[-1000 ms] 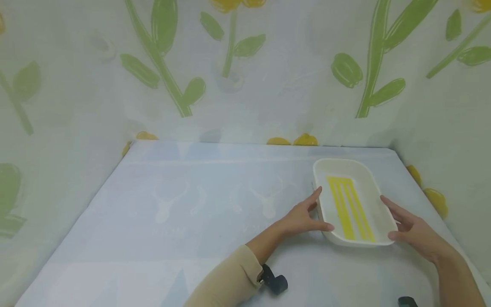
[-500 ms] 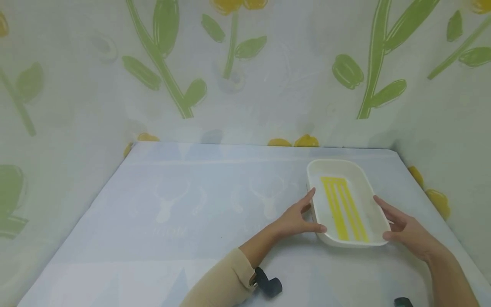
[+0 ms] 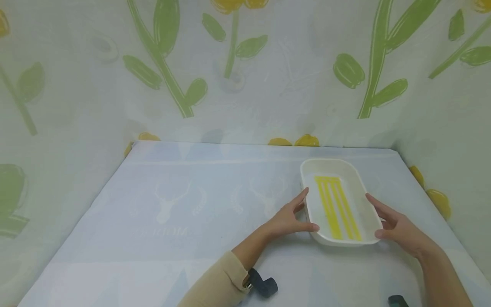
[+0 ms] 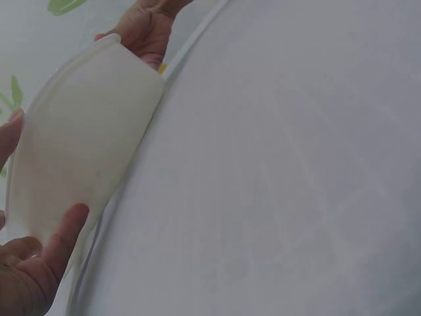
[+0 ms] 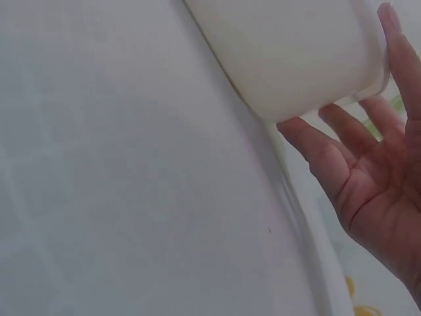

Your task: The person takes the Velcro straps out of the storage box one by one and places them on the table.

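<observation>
A white rectangular plastic tray (image 3: 347,243) with rounded corners and yellow stripes on its inner floor is at the right part of the table. My left hand (image 3: 285,219) grips its left side and near left corner, thumb on the rim. At the near right corner, my right hand (image 3: 402,232) holds it with the thumb on the rim and fingers along the right wall. The left wrist view shows the tray's outer wall (image 4: 85,131) with fingers against it. In the right wrist view, fingertips (image 5: 296,128) touch the lower edge. Whether the base rests on the table cannot be told.
A pale patterned cloth covers the table (image 3: 172,238). Flower-print curtains (image 3: 276,76) stand behind it and at both sides. A dark wrist camera (image 3: 264,285) hangs below my left sleeve, and another (image 3: 397,300) is near my right forearm.
Both hands have moved the tray a short way left across the table. Their hold on it looks the same.
</observation>
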{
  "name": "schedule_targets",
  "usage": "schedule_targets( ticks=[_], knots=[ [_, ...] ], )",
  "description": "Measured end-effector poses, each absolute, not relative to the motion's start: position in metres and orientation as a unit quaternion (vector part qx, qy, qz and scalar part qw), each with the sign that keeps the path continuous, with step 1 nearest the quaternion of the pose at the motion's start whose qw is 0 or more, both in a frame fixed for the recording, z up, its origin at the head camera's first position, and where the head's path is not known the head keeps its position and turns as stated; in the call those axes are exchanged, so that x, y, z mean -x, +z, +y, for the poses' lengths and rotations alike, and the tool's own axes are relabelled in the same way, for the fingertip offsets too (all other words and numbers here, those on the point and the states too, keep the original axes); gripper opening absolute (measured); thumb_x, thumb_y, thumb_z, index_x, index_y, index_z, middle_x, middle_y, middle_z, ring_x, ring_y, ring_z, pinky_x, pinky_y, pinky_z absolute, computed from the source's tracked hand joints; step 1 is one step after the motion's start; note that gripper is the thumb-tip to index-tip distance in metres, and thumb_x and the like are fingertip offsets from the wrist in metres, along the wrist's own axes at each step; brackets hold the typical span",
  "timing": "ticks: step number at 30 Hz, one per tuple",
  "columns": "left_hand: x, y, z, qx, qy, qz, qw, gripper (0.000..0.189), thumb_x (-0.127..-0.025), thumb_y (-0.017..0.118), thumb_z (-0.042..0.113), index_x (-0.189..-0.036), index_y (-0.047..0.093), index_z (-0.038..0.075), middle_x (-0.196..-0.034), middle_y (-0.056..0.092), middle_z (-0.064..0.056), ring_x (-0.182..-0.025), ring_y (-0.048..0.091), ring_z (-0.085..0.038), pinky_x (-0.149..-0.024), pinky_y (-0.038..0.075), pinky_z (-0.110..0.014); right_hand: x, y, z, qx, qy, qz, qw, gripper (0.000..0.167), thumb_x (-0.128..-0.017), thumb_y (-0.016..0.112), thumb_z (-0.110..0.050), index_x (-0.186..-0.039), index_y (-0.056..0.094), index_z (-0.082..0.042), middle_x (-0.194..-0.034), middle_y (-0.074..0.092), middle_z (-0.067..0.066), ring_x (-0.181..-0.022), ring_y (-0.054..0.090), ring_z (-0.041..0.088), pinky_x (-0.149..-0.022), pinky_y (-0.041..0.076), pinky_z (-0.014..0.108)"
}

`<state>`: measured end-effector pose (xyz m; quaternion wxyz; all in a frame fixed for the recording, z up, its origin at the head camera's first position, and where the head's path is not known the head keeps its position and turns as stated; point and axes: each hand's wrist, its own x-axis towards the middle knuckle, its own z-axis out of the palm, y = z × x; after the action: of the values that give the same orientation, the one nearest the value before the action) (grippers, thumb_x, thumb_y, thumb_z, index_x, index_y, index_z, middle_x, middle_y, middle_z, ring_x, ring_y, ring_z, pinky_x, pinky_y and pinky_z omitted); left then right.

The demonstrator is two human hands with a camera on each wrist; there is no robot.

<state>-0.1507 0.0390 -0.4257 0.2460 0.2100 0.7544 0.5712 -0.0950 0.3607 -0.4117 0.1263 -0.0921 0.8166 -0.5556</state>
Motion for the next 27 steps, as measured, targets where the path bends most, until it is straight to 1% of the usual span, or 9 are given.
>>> schedule_targets(
  ticks=[4,6,10,11,13,15,19,24,27],
  knots=[
    [0.151,-0.426,0.035,-0.209,0.575,0.752,0.245,0.099,-0.075,0.080,0.031,-0.149,0.015,0.043,-0.154,0.019,0.019,-0.139,0.030,-0.013,-0.109,0.032,-0.039,0.095,-0.412,0.357,0.086,-0.564,0.811,0.135,0.089,-0.084,0.069,-0.008,-0.152,0.016,-0.026,-0.145,0.023,-0.028,-0.109,0.050,-0.014,-0.082,0.050,0.016],
    [0.151,-0.427,0.033,-0.208,0.576,0.752,0.244,0.099,-0.075,0.080,0.030,-0.149,0.016,0.042,-0.154,0.019,0.019,-0.139,0.030,-0.013,-0.109,0.032,-0.039,0.096,-0.412,0.355,0.079,-0.565,0.809,0.139,0.089,-0.083,0.070,-0.008,-0.152,0.016,-0.026,-0.149,0.022,-0.022,-0.109,0.051,-0.012,-0.082,0.050,0.017],
    [0.152,-0.428,0.029,-0.213,0.579,0.749,0.242,0.099,-0.076,0.080,0.030,-0.150,0.016,0.039,-0.154,0.018,0.019,-0.139,0.030,-0.015,-0.109,0.032,-0.039,0.097,-0.412,0.350,0.072,-0.555,0.817,0.139,0.089,-0.083,0.070,-0.010,-0.152,0.015,-0.026,-0.158,0.012,-0.005,-0.109,0.048,-0.016,-0.082,0.049,0.015],
    [0.152,-0.428,0.028,-0.213,0.578,0.749,0.242,0.098,-0.076,0.080,0.030,-0.150,0.016,0.039,-0.154,0.018,0.018,-0.140,0.030,-0.015,-0.109,0.032,-0.039,0.097,-0.412,0.349,0.071,-0.552,0.819,0.138,0.090,-0.083,0.070,-0.010,-0.152,0.016,-0.026,-0.159,0.011,-0.004,-0.108,0.047,-0.018,-0.082,0.049,0.015],
    [0.152,-0.428,0.026,-0.215,0.579,0.748,0.242,0.098,-0.076,0.079,0.029,-0.150,0.016,0.038,-0.155,0.017,0.018,-0.140,0.029,-0.016,-0.109,0.032,-0.040,0.097,-0.412,0.346,0.074,-0.552,0.819,0.134,0.089,-0.083,0.071,-0.009,-0.152,0.017,-0.026,-0.158,0.012,-0.007,-0.109,0.045,-0.019,-0.082,0.049,0.014],
    [0.152,-0.428,0.023,-0.216,0.580,0.748,0.241,0.098,-0.076,0.079,0.029,-0.151,0.016,0.037,-0.155,0.018,0.017,-0.140,0.030,-0.016,-0.109,0.032,-0.039,0.098,-0.413,0.344,0.086,-0.563,0.812,0.131,0.089,-0.082,0.071,-0.008,-0.152,0.018,-0.025,-0.155,0.017,-0.016,-0.110,0.046,-0.017,-0.082,0.049,0.015],
    [0.152,-0.428,0.018,-0.219,0.584,0.745,0.237,0.098,-0.077,0.079,0.027,-0.151,0.015,0.034,-0.155,0.018,0.015,-0.140,0.030,-0.018,-0.110,0.032,-0.039,0.100,-0.415,0.340,0.105,-0.594,0.787,0.132,0.088,-0.082,0.071,-0.004,-0.151,0.020,-0.024,-0.139,0.030,-0.033,-0.111,0.053,-0.009,-0.082,0.051,0.017],
    [0.150,-0.431,0.011,-0.216,0.592,0.740,0.234,0.099,-0.076,0.079,0.024,-0.152,0.016,0.031,-0.156,0.020,0.010,-0.140,0.030,-0.022,-0.109,0.033,-0.039,0.102,-0.417,0.333,0.108,-0.612,0.770,0.143,0.088,-0.081,0.072,-0.005,-0.151,0.020,-0.020,-0.132,0.036,-0.037,-0.108,0.059,-0.001,-0.081,0.052,0.020],
    [0.150,-0.433,0.007,-0.214,0.595,0.739,0.232,0.099,-0.076,0.080,0.024,-0.152,0.017,0.030,-0.156,0.020,0.008,-0.140,0.030,-0.023,-0.109,0.034,-0.040,0.103,-0.418,0.330,0.104,-0.614,0.769,0.146,0.088,-0.081,0.072,-0.006,-0.151,0.020,-0.018,-0.131,0.035,-0.037,-0.108,0.058,-0.001,-0.081,0.052,0.021]
  ],
)
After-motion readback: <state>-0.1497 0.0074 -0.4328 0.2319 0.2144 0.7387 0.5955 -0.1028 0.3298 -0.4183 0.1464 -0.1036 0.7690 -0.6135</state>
